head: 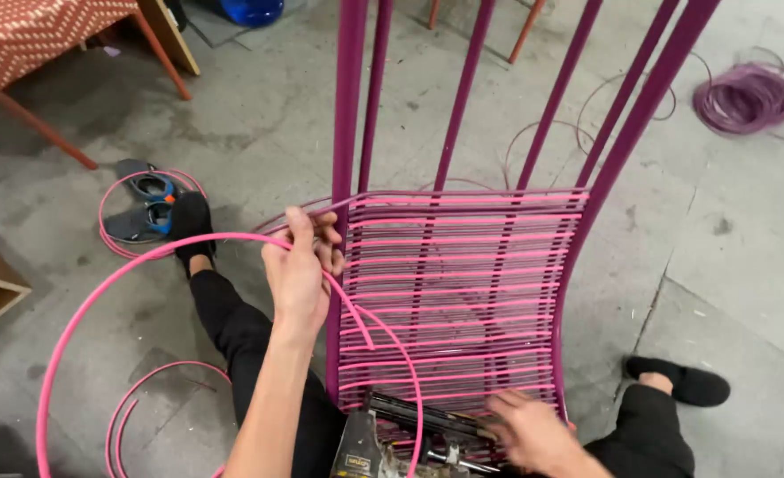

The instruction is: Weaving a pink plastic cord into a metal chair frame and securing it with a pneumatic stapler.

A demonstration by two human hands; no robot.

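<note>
Frame [463,115]: metal tubing, painted magenta — smooth, with a slight sheen.
Cord [144,265]: pink plastic, glossy and smooth, gripped by the left hand [299,270].
Woven panel [458,292]: the same pink cord mixed with thinner purple strands, taut and shiny.
Tool [383,438]: dark metal, worn and scuffed, just beside the right hand [533,434].
Floor [728,265]: bare concrete — grey, matt, stained and cracked.
Purple coil [746,97]: thin plastic cord, duller.
Trousers [241,336]: black cloth, matt.

Soft, even light falls from overhead, casting only faint shadows. The right hand [533,434] blurs slightly; edges bend outward.
</note>
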